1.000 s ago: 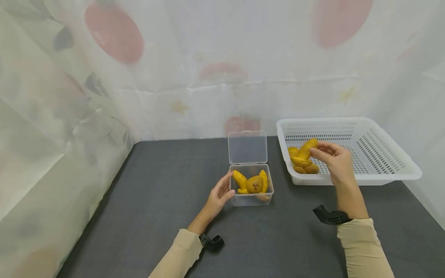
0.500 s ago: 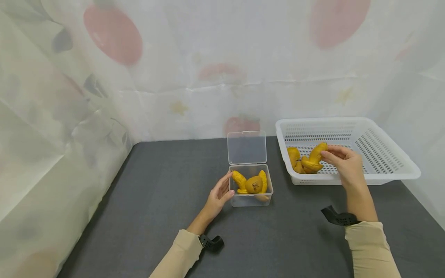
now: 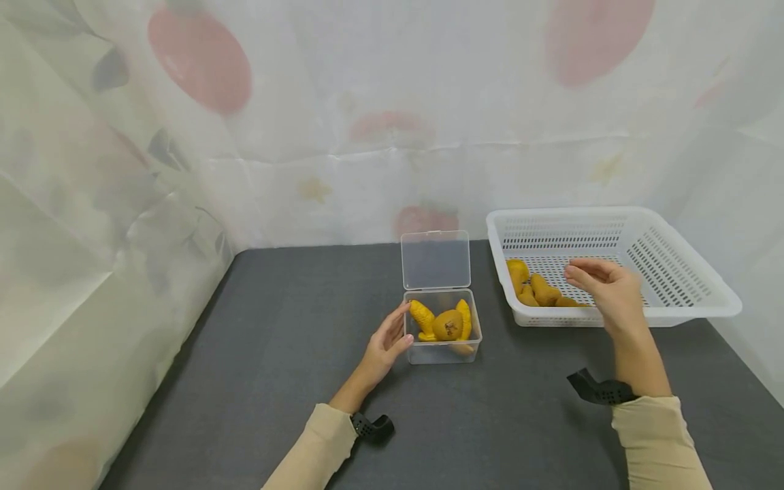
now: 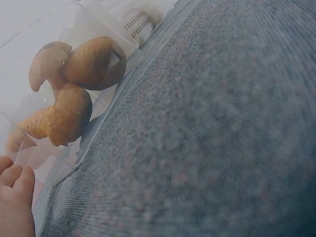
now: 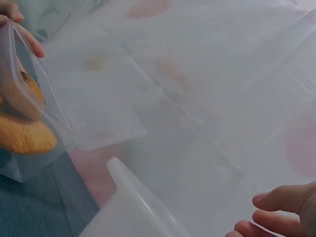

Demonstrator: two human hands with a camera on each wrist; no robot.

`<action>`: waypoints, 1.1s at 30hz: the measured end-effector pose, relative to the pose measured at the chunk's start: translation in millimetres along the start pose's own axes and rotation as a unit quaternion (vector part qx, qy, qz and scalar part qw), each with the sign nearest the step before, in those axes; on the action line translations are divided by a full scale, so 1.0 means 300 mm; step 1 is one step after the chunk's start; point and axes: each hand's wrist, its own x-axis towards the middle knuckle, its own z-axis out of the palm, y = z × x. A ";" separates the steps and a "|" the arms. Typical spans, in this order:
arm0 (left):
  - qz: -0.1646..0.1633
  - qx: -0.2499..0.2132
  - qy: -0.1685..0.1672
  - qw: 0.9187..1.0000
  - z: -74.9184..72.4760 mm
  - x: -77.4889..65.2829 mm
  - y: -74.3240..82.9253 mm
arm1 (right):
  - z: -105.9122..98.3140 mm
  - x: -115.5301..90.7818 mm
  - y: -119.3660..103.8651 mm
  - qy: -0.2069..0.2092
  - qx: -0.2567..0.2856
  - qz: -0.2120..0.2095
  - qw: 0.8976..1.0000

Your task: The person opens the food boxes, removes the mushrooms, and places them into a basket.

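Note:
A clear plastic box [image 3: 442, 352] with its lid [image 3: 436, 260] raised stands mid-table and holds several yellow mushrooms [image 3: 448, 325]. My left hand [image 3: 381, 350] rests fingertips and thumb against the box's left side. Through the wall in the left wrist view, brown-yellow mushroom caps [image 4: 96, 63] show. Above the white basket [image 3: 686, 311] is my right hand [image 3: 618, 296], thumb and fingers extended, with nothing held. Several mushrooms [image 3: 544, 291] lie at the basket's left end; one is partly hidden by the front rim. The right wrist view shows thumb and fingers [image 5: 281, 198] apart.
A dark grey cloth [image 3: 294, 306] covers the table. White patterned curtains [image 3: 306, 102] hang close behind and along the left. The basket's raised rim lies right of the box, with a strip of table between them.
My right hand shifted rightward with a mushroom, then let it go; that mushroom now lies low behind the basket's front rim. My left hand and the box have stayed put.

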 end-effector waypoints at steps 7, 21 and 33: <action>-0.004 -0.001 0.000 1.000 -0.002 0.002 -0.008 | 0.050 -0.011 -0.003 -0.037 -0.010 -0.016 0.999; 0.001 -0.005 0.003 1.000 0.001 0.001 -0.004 | 0.158 -0.041 0.006 -0.099 -0.101 0.008 0.990; 0.004 -0.010 0.003 1.000 0.000 0.002 -0.009 | 0.244 -0.069 0.043 -0.172 -0.128 -0.002 0.977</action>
